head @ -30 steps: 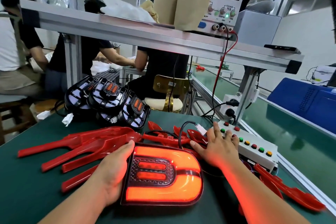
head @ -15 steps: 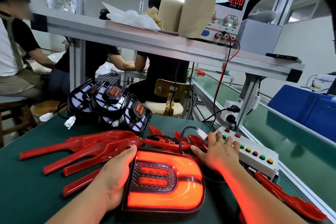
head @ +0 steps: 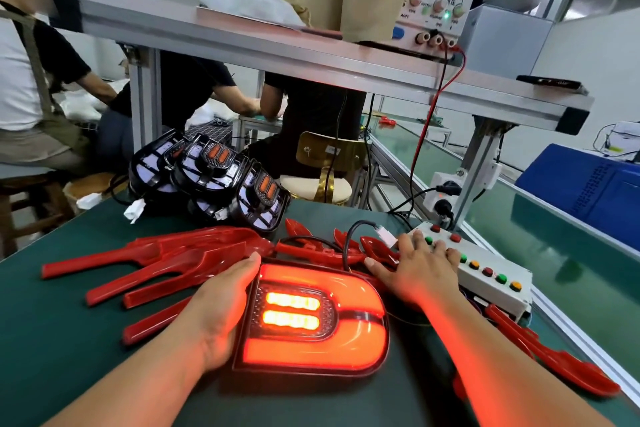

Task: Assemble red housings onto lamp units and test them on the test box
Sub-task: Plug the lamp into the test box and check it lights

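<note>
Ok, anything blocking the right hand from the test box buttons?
Nothing visible. The right hand lies on the test box, fingers over its far buttons; the white connector sits just left of it.

Lamp unit [head: 311,319] glowing red-orange; table [head: 52,340] dark green.

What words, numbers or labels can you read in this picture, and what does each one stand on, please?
"175": green digits on the power supply display; the digit before them is partly cut off at the top edge.
"12.00": red digits on the same display.
Small print round the power supply's knobs: too blurred to read.
Test box: no lettering visible beside its coloured buttons.
</note>
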A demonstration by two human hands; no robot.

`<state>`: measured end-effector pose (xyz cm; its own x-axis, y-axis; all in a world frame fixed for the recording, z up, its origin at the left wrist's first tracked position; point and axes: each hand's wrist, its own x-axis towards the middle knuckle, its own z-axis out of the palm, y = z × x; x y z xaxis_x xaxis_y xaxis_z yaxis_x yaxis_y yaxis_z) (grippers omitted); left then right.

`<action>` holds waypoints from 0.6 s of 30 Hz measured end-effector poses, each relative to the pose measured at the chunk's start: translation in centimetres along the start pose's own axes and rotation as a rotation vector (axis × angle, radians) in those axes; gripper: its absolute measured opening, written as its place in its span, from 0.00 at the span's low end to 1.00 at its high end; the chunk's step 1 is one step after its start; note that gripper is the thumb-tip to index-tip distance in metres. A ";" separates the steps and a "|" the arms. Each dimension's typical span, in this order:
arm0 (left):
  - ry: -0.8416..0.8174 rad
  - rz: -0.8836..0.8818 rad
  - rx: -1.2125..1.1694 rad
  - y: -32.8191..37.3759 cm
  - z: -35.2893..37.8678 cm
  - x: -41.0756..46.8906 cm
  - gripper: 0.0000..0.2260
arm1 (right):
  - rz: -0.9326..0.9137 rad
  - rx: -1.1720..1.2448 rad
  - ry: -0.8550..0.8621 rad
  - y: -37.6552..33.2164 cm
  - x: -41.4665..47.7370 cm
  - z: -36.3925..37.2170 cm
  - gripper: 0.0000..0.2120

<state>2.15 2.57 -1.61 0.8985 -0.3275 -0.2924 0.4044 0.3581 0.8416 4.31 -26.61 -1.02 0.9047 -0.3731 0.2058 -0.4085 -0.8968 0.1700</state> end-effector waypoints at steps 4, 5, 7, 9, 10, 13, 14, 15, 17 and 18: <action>0.000 -0.001 0.006 0.1 0.0 -0.1 0.19 | 0.000 0.004 -0.010 0.1 0.0 0.0 0.48; -0.001 -0.001 0.009 0.1 0.0 -0.2 0.19 | 0.001 0.001 -0.014 0.1 0.1 0.0 0.48; -0.006 -0.004 0.015 0.3 0.1 -0.3 0.19 | 0.006 -0.002 -0.020 0.0 0.1 0.0 0.49; -0.009 -0.006 0.017 0.3 0.1 -0.3 0.19 | 0.006 0.003 -0.023 0.0 0.1 0.1 0.50; -0.007 -0.008 0.016 0.4 0.2 -0.3 0.20 | 0.006 0.010 -0.030 0.0 0.1 0.1 0.50; -0.036 -0.029 0.006 0.2 0.3 -0.3 0.22 | 0.011 0.076 -0.041 0.2 0.0 -0.2 0.50; -0.039 -0.031 0.001 0.2 0.3 -0.4 0.22 | 0.011 0.120 -0.041 0.4 -0.1 -0.5 0.49; -0.030 -0.021 0.000 0.3 0.3 -0.5 0.20 | 0.007 0.166 -0.044 0.7 -0.1 -0.8 0.48; -0.018 0.003 0.008 0.4 0.4 -0.7 0.18 | 0.003 0.245 -0.044 1.4 -0.3 -1.5 0.48; -0.016 0.008 0.013 0.4 0.4 -0.9 0.18 | 0.011 0.274 -0.031 2.0 -0.6 -1.8 0.48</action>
<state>1.43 2.63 -0.81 0.8990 -0.3384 -0.2781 0.3945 0.3496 0.8498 2.73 -27.77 0.89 0.9054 -0.3864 0.1759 -0.3740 -0.9220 -0.1001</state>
